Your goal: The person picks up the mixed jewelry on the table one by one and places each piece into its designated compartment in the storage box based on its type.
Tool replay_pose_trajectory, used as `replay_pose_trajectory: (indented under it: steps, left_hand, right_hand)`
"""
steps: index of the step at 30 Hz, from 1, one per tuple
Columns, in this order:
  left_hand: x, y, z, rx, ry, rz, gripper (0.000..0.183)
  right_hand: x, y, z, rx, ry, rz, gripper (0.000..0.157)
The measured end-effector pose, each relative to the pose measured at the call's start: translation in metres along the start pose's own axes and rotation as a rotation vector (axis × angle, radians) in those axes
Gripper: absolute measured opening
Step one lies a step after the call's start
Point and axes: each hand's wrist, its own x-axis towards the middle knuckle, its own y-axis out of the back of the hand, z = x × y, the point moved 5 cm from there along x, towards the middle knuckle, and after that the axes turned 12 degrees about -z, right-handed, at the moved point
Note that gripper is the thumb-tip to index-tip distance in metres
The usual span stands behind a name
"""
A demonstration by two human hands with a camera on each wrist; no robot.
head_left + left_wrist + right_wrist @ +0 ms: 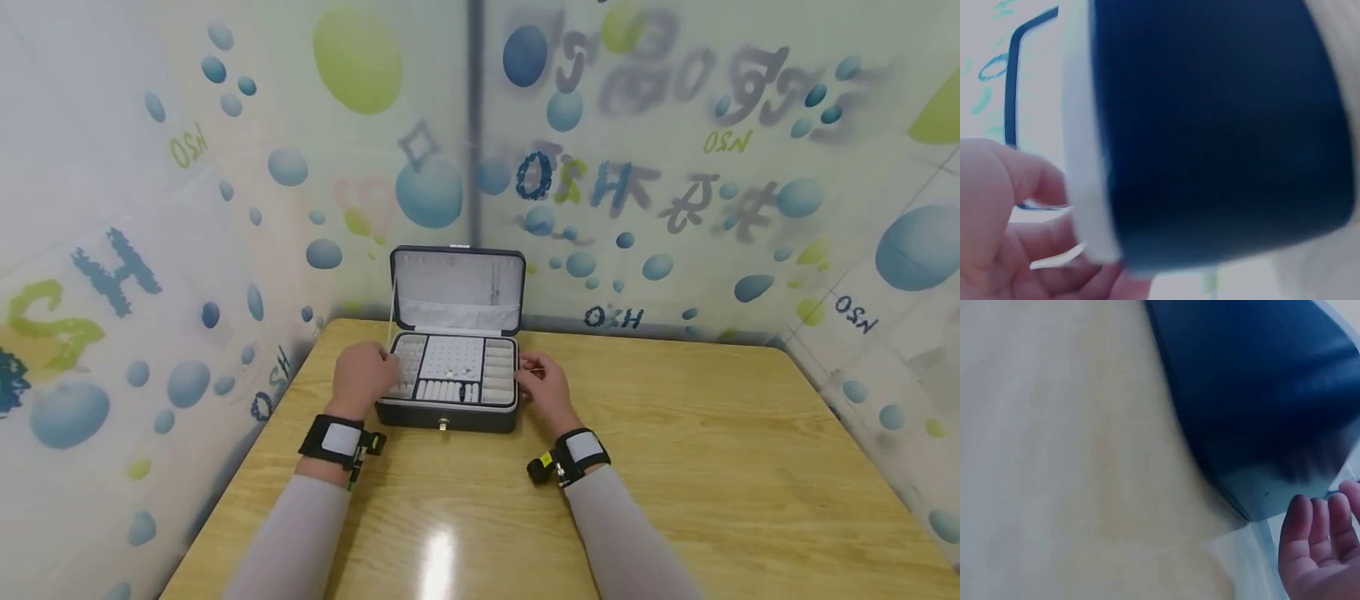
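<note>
An open jewelry box (450,418), dark outside with a pale lining, sits on the table with its lid (459,287) raised at the back. A few small pieces of jewelry (457,372) lie on its middle panel and ring rolls. My left hand (362,377) grips the box's left rim with bent fingers; in the left wrist view the fingertips pass behind the pale rim (1082,137). At the right side is my right hand (546,390), with loosely bent fingers (1297,531) close by the box's corner in the right wrist view.
The wooden table (705,467) extends to the right and in front of the box. Behind and to the left stand pale printed curtain walls (645,250). A small metal clasp (443,424) is on the box's front.
</note>
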Motion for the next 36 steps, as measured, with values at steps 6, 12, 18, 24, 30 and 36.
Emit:
replay_pose_trajectory:
  steps: [6, 12, 18, 24, 30, 36]
  left_hand:
    - [0.017, 0.008, -0.002, -0.071, 0.026, -0.042, 0.036]
    - [0.032, -0.003, -0.006, -0.381, 0.102, -0.112, 0.063]
    - [0.045, -0.015, -0.009, -0.613, -0.007, -0.193, 0.074]
    - [0.046, -0.025, -0.012, -0.817, -0.095, -0.229, 0.076]
    - [0.046, -0.023, -0.014, -0.859, -0.179, -0.229, 0.08]
    - [0.049, -0.023, -0.023, -0.832, -0.213, -0.259, 0.083]
  right_hand:
    - [0.01, 0.008, -0.004, 0.195, -0.013, 0.066, 0.052]
    - [0.017, 0.005, -0.014, 0.223, -0.032, 0.006, 0.067]
    - [0.021, -0.003, -0.021, 0.186, -0.048, -0.095, 0.076]
    - [0.024, -0.001, -0.018, 0.144, -0.065, -0.15, 0.077]
    - [0.026, -0.001, -0.019, 0.114, -0.065, -0.177, 0.08]
    - [0.026, -0.007, -0.02, 0.106, -0.063, -0.191, 0.082]
